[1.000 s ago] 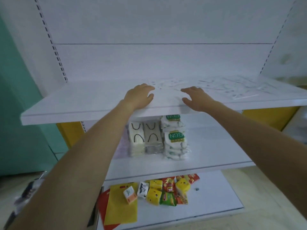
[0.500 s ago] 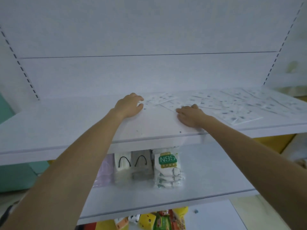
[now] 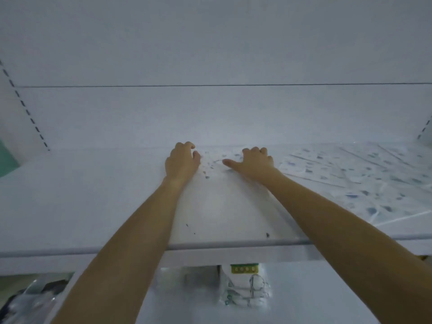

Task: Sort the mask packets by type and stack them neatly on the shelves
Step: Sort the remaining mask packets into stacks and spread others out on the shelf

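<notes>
Mostly the view is filled by the white back panel (image 3: 210, 43) of a shelf unit, with a slotted upright strip (image 3: 25, 108) at its left side. Below it the upper shelf (image 3: 81, 195) runs across the whole width. On the right part of this shelf the flat mask packets (image 3: 362, 178), white with small blue-grey marks, lie spread and overlapping each other. Under the front edge a part of the lower shelf (image 3: 327, 295) is visible.

Both bare forearms reach over the upper shelf toward its back. The left hand (image 3: 181, 161) rests near the back panel with its fingers curled. The right hand (image 3: 256, 161) is just beside it, fingers curled too, and its thumb is stretched toward the left. Between them lies one spotted packet (image 3: 214, 160), and both hands touch its edges. I cannot tell if either hand really grasps it or only rests on it.

On the lower shelf stands a stack of white packets (image 3: 245, 291); the top one has a green label (image 3: 244, 268).
</notes>
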Demonstrator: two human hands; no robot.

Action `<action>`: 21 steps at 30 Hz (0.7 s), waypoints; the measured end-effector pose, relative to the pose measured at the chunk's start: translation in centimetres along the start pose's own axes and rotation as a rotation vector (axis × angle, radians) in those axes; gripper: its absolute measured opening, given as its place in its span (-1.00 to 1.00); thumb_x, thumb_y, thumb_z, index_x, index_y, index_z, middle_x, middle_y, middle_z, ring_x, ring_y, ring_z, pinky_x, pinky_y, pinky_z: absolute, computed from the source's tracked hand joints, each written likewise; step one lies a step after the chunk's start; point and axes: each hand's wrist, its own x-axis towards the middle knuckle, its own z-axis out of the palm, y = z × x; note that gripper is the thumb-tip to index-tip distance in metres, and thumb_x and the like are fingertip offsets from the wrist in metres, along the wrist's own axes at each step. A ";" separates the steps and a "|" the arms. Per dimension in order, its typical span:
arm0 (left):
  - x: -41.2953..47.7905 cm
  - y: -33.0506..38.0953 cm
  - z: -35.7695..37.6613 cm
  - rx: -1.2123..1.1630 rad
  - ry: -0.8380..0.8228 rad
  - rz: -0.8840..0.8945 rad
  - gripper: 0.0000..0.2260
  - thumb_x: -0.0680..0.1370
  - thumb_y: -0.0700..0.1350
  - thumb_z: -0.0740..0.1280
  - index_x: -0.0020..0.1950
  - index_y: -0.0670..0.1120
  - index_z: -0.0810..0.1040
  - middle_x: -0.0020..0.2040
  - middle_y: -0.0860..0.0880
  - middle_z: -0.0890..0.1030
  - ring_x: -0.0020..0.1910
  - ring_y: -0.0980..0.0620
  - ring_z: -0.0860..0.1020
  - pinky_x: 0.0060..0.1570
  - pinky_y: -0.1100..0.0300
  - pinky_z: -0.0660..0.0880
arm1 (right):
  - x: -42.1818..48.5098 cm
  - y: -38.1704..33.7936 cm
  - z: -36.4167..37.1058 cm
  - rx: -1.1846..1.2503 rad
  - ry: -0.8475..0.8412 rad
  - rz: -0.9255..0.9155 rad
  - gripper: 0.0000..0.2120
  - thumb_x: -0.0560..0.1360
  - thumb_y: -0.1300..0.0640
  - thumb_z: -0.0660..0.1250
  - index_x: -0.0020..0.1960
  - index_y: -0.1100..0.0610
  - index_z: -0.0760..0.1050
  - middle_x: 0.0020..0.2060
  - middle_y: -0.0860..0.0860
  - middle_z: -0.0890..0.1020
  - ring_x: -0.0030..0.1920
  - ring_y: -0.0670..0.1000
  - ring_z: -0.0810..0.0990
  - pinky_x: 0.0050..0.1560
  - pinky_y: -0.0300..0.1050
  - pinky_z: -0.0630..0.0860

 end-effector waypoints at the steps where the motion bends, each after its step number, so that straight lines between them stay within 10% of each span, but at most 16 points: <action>1: 0.2 -0.1 0.2 -0.020 0.025 -0.005 -0.70 0.61 -0.07 0.15 0.31 -0.11 0.45 0.29 -0.16 0.42 0.25 -0.13 0.44 0.18 0.03 0.37 | 0.5 -0.3 0.4 -0.017 -0.008 0.029 -0.27 0.46 -0.39 0.07 0.38 0.15 0.32 0.32 0.16 0.37 0.35 0.18 0.24 0.27 0.07 0.24; 10: 0.3 0.4 0.4 -0.143 0.038 0.115 -0.73 0.61 -0.08 0.18 0.26 -0.11 0.49 0.15 -0.06 0.59 0.19 -0.03 0.50 0.14 0.10 0.42 | 2.9 0.3 1.2 0.220 -0.021 -0.078 -0.69 0.52 0.00 0.25 0.23 0.03 0.53 0.26 0.02 0.52 0.28 0.10 0.42 0.27 -0.06 0.36; 17: 0.1 1.6 0.1 -0.456 -0.104 0.040 -0.72 0.60 -0.01 0.23 0.26 -0.08 0.48 0.12 -0.02 0.57 0.09 0.07 0.50 0.11 0.23 0.40 | 1.0 0.1 0.7 0.485 0.163 -0.415 -0.78 0.50 0.19 0.36 0.13 0.15 0.60 0.16 0.07 0.58 0.24 0.04 0.48 0.03 -0.57 0.18; 21: 0.0 1.8 -0.5 -0.534 -0.117 0.143 -0.65 0.55 -0.25 0.28 0.34 -0.09 0.42 0.31 0.04 0.44 0.29 0.15 0.36 0.20 0.41 0.23 | 0.5 -0.6 0.8 0.440 0.170 -0.526 -0.62 0.49 0.17 0.36 0.30 0.12 0.47 0.39 0.06 0.37 0.42 0.02 0.28 0.32 -0.35 0.10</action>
